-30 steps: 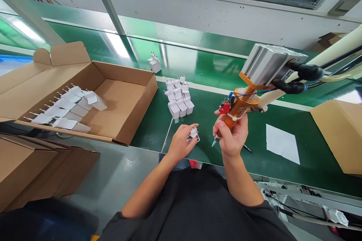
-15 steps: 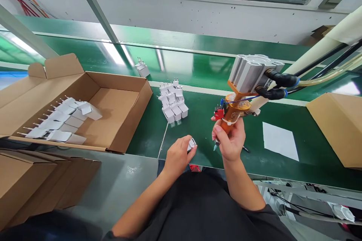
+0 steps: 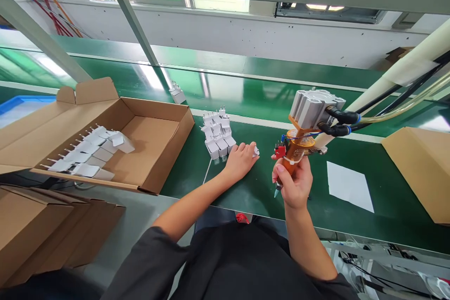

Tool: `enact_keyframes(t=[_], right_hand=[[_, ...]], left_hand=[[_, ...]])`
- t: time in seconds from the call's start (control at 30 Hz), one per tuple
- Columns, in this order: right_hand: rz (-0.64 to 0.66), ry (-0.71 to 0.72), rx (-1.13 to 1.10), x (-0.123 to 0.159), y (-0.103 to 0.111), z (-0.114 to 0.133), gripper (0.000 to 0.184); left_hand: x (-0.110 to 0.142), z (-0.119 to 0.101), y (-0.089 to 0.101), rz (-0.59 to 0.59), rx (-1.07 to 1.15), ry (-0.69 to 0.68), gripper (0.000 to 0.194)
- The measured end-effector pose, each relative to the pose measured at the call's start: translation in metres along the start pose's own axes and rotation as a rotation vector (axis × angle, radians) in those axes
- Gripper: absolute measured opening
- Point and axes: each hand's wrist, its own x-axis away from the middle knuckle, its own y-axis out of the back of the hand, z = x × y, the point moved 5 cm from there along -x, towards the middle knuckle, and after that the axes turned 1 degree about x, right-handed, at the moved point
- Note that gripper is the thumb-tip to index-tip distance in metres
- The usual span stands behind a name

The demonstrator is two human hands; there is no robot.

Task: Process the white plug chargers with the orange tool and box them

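Note:
My left hand [image 3: 241,160] is closed around a white plug adapter [image 3: 256,151], low over the green table and just right of a cluster of adapters. Fingers cover most of the piece. That cluster of white plug adapters [image 3: 218,137] stands in rows with pins pointing up and away. My right hand [image 3: 295,182] wraps round the handle of an orange pneumatic dispensing tool [image 3: 297,147]. The tool carries a silver cylinder on top, a red switch at its side and a teal nozzle tip pointing down. Its tip is apart from the adapter.
An open cardboard box [image 3: 149,138] on the left holds several white adapters [image 3: 91,150]. One small group of adapters [image 3: 177,93] stands farther back. To the right lie a white paper sheet [image 3: 349,185] and a cardboard box [image 3: 418,168]. Hoses [image 3: 390,103] run from the tool along a pale pole.
My left hand has moved forward and right with the adapter, from the table's front edge to beside the cluster. My right hand still grips the tool, slightly shifted in view as the camera tilted.

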Motion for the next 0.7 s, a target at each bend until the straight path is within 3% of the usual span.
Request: enact_keyframes(t=[0.1, 0.23, 0.3, 0.37, 0.47, 0.53, 0.6, 0.7], right_hand=[[0.006, -0.011, 0.011, -0.001, 0.002, -0.001, 0.017], [0.012, -0.02, 0.017, 0.001, 0.005, -0.004, 0.016], [0.009, -0.03, 0.016, 0.002, 0.006, -0.006, 0.018], [0.011, -0.041, 0.021, 0.002, 0.006, -0.007, 0.019], [0.016, -0.048, 0.022, 0.002, 0.005, -0.008, 0.02], [0.018, -0.037, 0.011, 0.001, 0.003, -0.007, 0.02], [0.024, -0.026, 0.0, 0.001, 0.002, -0.006, 0.019], [0.044, -0.017, -0.005, 0.002, -0.002, -0.005, 0.018]], left_hand=[[-0.013, 0.003, 0.005, -0.02, 0.006, -0.005, 0.05], [0.021, 0.02, 0.034, -0.325, 0.039, -0.056, 0.05], [0.045, 0.044, 0.047, -0.511, 0.064, 0.046, 0.049], [0.064, 0.074, 0.051, -0.598, 0.129, 0.228, 0.065], [0.072, 0.112, 0.037, -0.476, 0.375, 0.43, 0.094], [0.073, 0.124, 0.028, -0.376, 0.518, 0.497, 0.099], [0.078, 0.126, 0.027, -0.339, 0.579, 0.538, 0.097], [0.096, 0.11, 0.032, -0.275, 0.663, 0.484, 0.094]])
